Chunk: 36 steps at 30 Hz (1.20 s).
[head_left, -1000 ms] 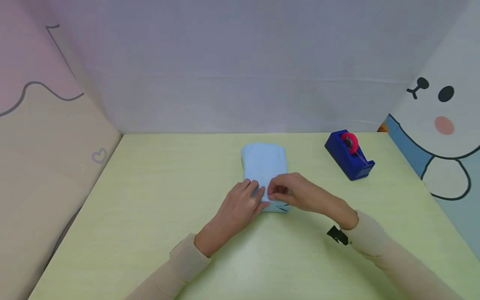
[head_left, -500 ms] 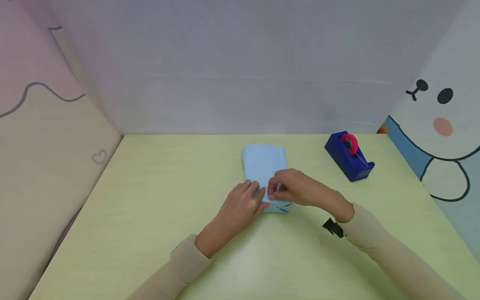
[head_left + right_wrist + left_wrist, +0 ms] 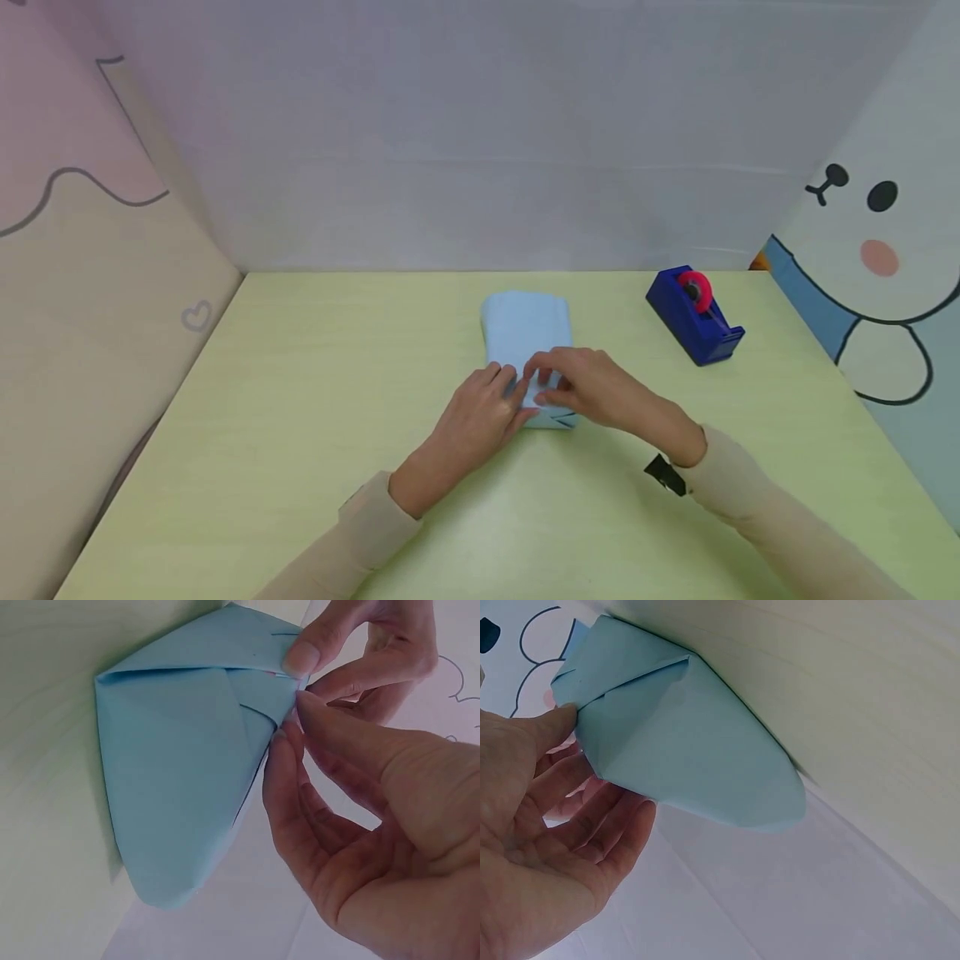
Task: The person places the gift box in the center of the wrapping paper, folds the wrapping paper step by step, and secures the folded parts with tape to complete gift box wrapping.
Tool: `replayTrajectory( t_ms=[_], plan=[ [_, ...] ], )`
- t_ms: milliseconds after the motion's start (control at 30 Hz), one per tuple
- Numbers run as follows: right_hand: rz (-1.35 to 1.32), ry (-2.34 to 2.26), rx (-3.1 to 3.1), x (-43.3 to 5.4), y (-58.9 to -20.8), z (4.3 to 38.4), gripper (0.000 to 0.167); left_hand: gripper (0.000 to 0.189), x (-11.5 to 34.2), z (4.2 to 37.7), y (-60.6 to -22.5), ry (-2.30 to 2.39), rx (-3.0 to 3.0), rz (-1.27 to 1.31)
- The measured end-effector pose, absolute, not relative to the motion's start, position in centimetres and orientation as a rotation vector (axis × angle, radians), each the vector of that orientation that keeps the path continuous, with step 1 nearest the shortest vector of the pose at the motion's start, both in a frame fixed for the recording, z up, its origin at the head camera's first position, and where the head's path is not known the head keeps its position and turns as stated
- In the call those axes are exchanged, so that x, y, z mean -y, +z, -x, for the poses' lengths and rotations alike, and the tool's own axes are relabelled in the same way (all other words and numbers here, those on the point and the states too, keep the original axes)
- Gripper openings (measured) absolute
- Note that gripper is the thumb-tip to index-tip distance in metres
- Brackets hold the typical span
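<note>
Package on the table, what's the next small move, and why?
Perhaps press the end flap flat with the right hand. A dark gap shows along the flap's edge, the right hand is close by, and the left hand grips that end of the package, which should steady it.

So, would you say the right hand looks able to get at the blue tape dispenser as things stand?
Probably yes: nothing visible stands between the right hand and the blue tape dispenser, though its fingertips are currently busy at the blue package.
</note>
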State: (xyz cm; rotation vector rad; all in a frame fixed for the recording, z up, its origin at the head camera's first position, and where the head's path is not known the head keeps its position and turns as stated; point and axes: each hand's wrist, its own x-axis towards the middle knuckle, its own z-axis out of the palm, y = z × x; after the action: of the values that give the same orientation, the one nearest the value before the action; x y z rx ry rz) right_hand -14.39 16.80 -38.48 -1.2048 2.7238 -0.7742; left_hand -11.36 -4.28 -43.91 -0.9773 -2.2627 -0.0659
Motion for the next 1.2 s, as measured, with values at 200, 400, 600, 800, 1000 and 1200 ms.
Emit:
replayTrajectory(
  t_ms=[200,400,600,800,1000,1200],
  plan=[
    [1.227,-0.768,-2.689,-17.0,-38.4,14.7,0.014,0.039,4.4,11.3,-43.9,-0.065,2.289,0.979],
    [1.26,-0.83,-2.52,-17.8,-38.2,15.5,0.005,0.036,4.2,11.2,-43.8,-0.079,2.289,0.982],
    [1.196,-0.911,-2.365,-18.6,-38.3,16.2,0.006,0.037,4.2,11.2,-43.9,-0.061,2.291,0.979],
    [1.216,-0.925,-2.359,-18.5,-38.6,16.3,0.009,0.037,4.5,11.1,-43.8,-0.074,2.315,0.975],
    [1.252,-0.891,-2.416,-18.0,-39.1,16.2,0.005,0.036,4.5,11.1,-43.8,-0.089,2.321,0.978],
    [1.236,-0.928,-2.517,-17.8,-39.5,15.9,0.007,0.036,4.4,11.2,-43.8,-0.096,2.326,0.988]
  ],
)
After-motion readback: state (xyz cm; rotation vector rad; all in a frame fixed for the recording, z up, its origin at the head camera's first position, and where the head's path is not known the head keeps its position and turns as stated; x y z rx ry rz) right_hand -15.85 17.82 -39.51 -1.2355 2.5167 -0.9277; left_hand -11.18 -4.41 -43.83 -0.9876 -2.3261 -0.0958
